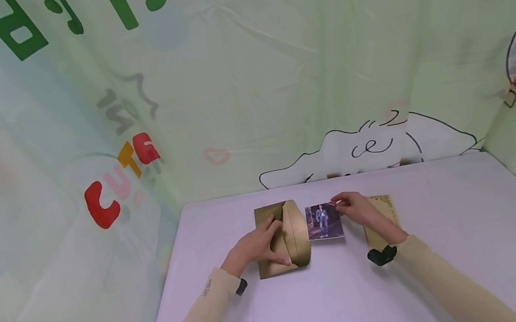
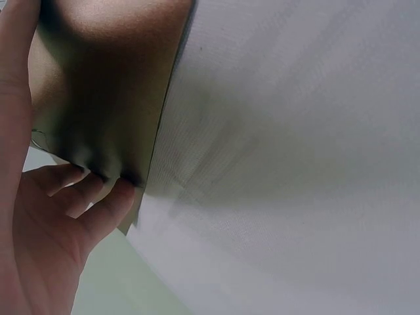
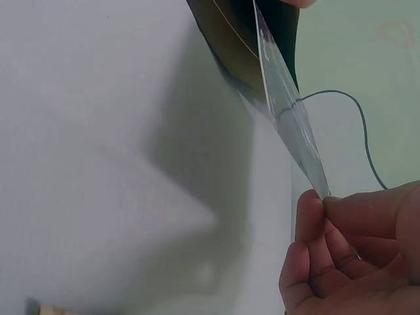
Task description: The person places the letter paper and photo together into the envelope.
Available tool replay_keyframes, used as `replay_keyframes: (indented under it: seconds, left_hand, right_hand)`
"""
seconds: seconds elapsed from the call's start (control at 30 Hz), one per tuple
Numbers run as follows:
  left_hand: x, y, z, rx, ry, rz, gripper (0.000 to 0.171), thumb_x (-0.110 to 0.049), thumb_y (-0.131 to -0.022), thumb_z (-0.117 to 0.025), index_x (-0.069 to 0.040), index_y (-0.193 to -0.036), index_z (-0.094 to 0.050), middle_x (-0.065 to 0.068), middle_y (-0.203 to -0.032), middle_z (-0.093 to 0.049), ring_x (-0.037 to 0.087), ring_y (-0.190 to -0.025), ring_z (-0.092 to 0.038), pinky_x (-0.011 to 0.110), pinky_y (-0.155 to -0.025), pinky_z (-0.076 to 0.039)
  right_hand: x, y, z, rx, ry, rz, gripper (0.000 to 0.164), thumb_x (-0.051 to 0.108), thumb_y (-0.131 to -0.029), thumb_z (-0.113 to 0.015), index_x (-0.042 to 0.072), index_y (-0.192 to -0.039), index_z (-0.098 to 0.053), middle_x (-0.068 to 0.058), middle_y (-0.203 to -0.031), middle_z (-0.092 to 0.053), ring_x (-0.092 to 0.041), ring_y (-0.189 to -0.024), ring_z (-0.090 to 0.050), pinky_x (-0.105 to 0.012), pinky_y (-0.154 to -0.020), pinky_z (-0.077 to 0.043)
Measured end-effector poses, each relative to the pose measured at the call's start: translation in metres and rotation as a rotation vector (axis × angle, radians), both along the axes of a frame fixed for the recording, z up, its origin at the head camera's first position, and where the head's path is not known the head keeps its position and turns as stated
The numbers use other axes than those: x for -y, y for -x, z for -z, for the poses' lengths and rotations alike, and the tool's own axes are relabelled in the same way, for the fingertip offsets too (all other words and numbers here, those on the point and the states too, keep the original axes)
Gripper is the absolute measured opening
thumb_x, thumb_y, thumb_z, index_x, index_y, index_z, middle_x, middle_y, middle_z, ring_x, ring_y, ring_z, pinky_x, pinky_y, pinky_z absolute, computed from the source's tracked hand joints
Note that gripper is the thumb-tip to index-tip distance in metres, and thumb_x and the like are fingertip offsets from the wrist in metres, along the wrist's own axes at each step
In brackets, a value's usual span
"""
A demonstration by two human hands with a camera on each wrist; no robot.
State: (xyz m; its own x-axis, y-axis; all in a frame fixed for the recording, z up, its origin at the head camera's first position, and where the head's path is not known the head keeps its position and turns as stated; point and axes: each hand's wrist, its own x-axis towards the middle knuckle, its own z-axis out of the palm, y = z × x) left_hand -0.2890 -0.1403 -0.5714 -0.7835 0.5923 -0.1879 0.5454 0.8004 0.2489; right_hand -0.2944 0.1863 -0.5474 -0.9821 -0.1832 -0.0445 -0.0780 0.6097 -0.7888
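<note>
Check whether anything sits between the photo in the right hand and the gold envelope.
Nothing visible stands between the photo, pinched by the right hand, and the rounded flap of the gold envelope. The left hand touches the envelope beyond that flap.

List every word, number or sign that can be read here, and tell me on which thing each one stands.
"CUT" plus a red letter, probably "E": left side of the curtain.
Large green characters, top of curtain: cut off, not wholly readable.
Grey marks near "CUT": too faint.
Print on left sleeve: too small.
Photo: nothing readable.
</note>
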Motion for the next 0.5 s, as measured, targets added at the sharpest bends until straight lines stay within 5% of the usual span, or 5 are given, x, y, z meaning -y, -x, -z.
replay_keyframes:
  seconds: [0.5]
  left_hand:
    - [0.001,0.000,-0.001,-0.021,0.008,0.007,0.105,-0.079,-0.068,-0.072,-0.026,-0.149,-0.030,0.021,-0.166,-0.020,0.038,-0.139,-0.047,0.047,-0.100,-0.052]
  right_hand:
    - [0.037,0.007,0.008,0.043,-0.010,-0.015,0.030,-0.001,-0.098,-0.056,-0.010,-0.126,-0.060,-0.024,-0.106,-0.068,-0.028,-0.091,-0.064,-0.034,-0.074,-0.052]
